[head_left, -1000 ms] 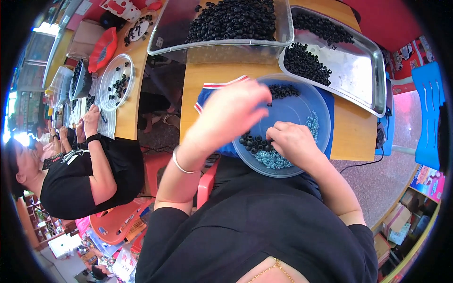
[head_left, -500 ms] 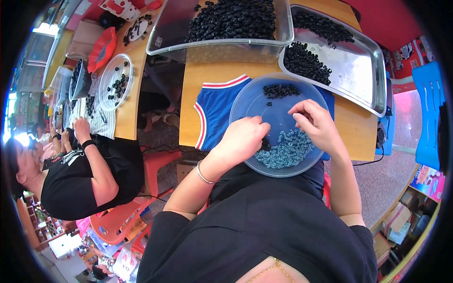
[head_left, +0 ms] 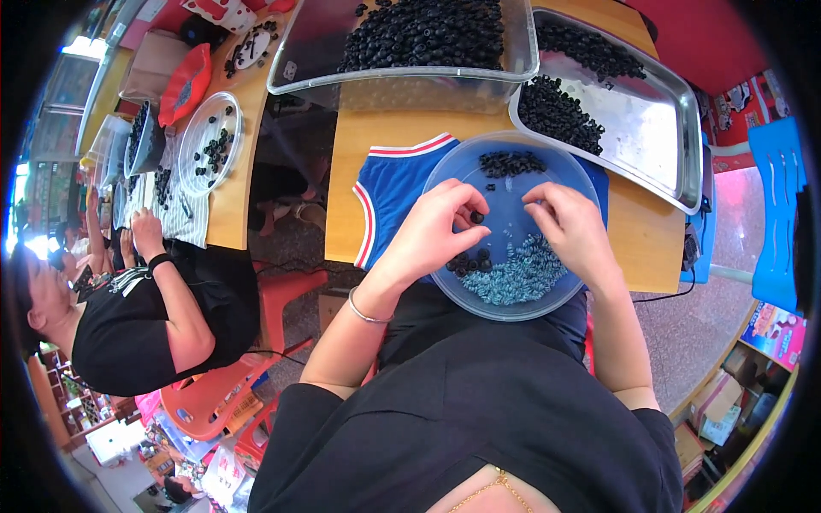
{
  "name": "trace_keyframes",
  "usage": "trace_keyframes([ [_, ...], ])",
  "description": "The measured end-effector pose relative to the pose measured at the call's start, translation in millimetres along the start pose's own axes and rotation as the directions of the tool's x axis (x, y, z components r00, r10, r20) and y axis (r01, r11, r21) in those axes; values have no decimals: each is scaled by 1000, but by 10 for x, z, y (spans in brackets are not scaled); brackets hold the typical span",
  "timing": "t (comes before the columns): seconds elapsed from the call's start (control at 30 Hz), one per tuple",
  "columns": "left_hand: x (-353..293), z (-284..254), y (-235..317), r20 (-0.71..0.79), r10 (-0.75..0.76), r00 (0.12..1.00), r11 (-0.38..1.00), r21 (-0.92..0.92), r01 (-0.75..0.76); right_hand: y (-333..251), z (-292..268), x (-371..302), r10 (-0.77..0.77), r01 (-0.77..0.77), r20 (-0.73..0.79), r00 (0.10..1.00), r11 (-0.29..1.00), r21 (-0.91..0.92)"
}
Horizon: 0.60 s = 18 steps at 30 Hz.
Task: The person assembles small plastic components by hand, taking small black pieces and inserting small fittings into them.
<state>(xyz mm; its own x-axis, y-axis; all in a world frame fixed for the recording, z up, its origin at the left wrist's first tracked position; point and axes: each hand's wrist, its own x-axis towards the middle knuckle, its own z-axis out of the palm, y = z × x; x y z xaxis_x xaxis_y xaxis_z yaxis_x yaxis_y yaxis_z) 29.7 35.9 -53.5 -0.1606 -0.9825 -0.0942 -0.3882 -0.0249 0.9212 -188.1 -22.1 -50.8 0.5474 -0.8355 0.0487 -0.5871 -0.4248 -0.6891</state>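
A round translucent plastic tub [head_left: 506,203] sits at the table's near edge in front of me. My left hand [head_left: 436,229], over its left side, pinches a small black rounded piece [head_left: 476,217] between thumb and fingers. Over the right side is my right hand [head_left: 571,227], thumb and fingertips closed together; whatever they hold is too small to make out. Below the hands lies a heap of small blue-grey springs [head_left: 513,278]. Several black rounded pieces [head_left: 469,263] rest left of the springs. Smaller black pieces [head_left: 511,162] form a pile at the tub's far side.
Behind the tub stand a clear bin [head_left: 402,79] of black rounded pieces and a metal tray [head_left: 641,128] with black parts. Blue cloth [head_left: 398,192] lies beneath the tub's left side. At left, a co-worker [head_left: 128,325] sits at another table with a clear round lid [head_left: 201,184].
My left hand has risen from the near-left black pieces, uncovering them, and a black piece now shows in its fingers. My right hand has shifted slightly down.
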Motion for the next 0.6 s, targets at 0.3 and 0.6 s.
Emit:
trace_keyframes([
  [0.3,25,25,-44,-70,-5,998,991,-133,-5,59,-4,81,-133,120,-78,988,980,-159],
  [0.6,24,54,-106,-70,-109,992,918,-390,73,-63,148,55,-142,183,176,974,952,-245],
])
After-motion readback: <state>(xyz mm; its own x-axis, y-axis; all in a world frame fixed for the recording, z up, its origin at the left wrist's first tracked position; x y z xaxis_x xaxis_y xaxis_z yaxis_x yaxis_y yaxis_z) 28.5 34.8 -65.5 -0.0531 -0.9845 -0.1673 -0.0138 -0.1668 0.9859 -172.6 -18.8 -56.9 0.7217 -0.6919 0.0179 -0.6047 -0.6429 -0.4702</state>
